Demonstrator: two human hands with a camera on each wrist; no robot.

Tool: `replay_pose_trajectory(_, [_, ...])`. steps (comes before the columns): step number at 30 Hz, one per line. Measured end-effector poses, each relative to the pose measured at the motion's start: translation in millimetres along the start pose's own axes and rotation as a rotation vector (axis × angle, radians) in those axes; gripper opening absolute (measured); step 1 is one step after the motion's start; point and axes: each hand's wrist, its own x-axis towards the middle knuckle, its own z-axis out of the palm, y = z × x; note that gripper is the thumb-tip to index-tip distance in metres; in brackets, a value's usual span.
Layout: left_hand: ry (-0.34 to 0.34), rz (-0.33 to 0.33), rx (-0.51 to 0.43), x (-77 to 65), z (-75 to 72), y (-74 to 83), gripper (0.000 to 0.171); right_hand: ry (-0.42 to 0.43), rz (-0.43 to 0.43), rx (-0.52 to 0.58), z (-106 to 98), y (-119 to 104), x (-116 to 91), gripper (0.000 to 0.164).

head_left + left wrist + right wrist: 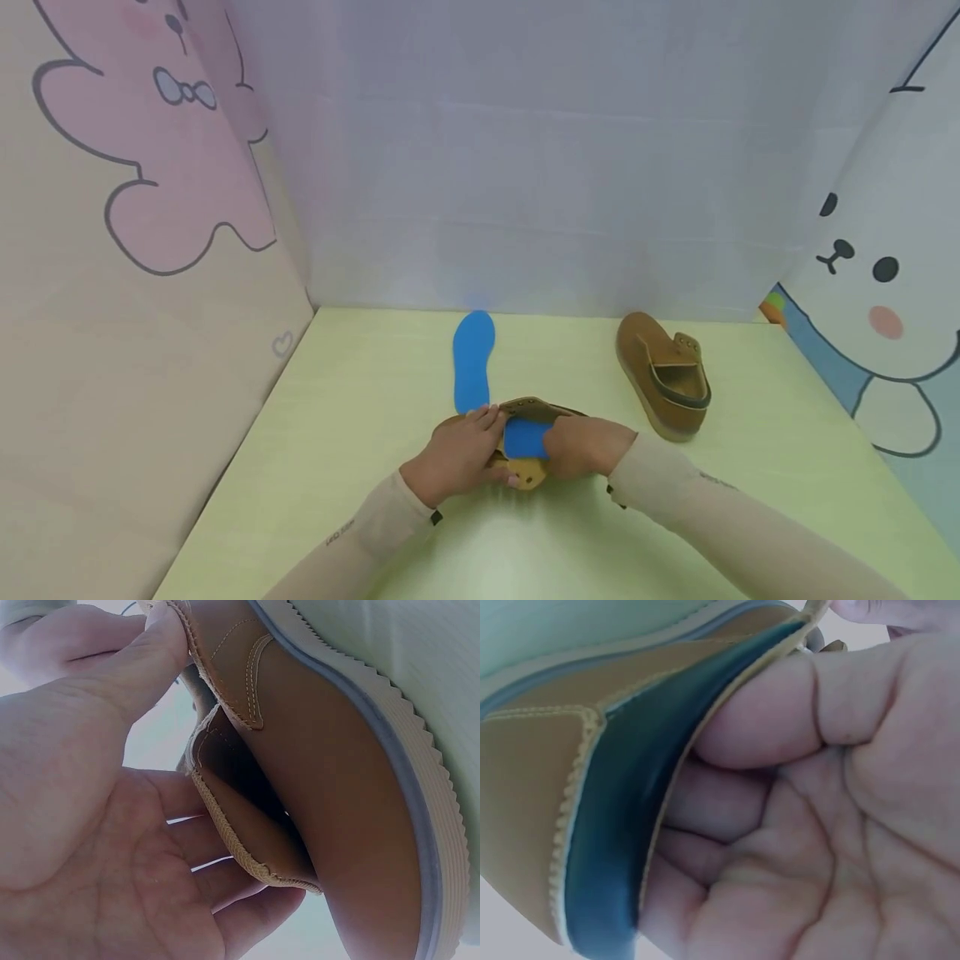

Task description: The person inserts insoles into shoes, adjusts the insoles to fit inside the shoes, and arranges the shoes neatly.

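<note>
A brown shoe [534, 407] lies across the table in front of me, its strap flap [528, 475] folded out toward me. My left hand [459, 454] grips its front part; in the left wrist view the thumb lies on the upper's stitched edge and the fingers are behind the tongue [240, 832]. A blue insole [525, 438] shows in the shoe's opening. My right hand [585, 446] holds the insole's end at the heel side, its curled fingers [716, 799] tucked inside the dark collar [626, 802]. The fingertips are hidden in the shoe.
Another blue insole [472, 358] lies flat behind the shoe. A second brown shoe [651, 375] stands at the back right, toe pointing away. The pale green table [360, 375] is bounded by a white curtain [540, 208] behind and printed cloth on both sides.
</note>
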Motion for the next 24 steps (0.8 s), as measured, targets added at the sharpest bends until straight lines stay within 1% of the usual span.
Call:
replay_pose_trajectory(9, [0.001,0.001,0.01,-1.4,-1.4,-1.7,0.088,-0.034,0.007,-0.008,-3.5,-2.8,0.7,0.021])
replay_pose_trajectory(11, [0.006,0.004,0.01,-1.2,-1.8,-2.1,0.088,-0.022,-0.009,-0.015,-3.1,-1.2,1.2,0.021])
replay_pose_trajectory(13, [0.01,0.01,0.008,-0.9,-1.6,-2.5,0.087,0.018,-0.036,-0.024,-1.8,1.1,0.9,0.022])
replay_pose_trajectory(15, [0.016,0.018,0.007,-0.9,-1.6,-2.7,0.086,0.086,-0.077,-0.035,0.2,4.1,0.1,0.022])
replay_pose_trajectory(18, [0.025,0.035,0.01,-1.1,-0.8,-2.9,0.085,0.235,-0.148,-0.024,1.4,9.6,-0.4,0.022])
replay_pose_trajectory(21, [0.041,0.041,0.015,-1.9,0.0,-3.4,0.086,0.411,-0.224,0.002,1.1,15.6,1.5,0.018])
replay_pose_trajectory(24, [0.063,0.049,0.021,-2.5,1.3,-4.7,0.086,0.61,-0.287,0.001,2.0,21.5,7.0,0.003])
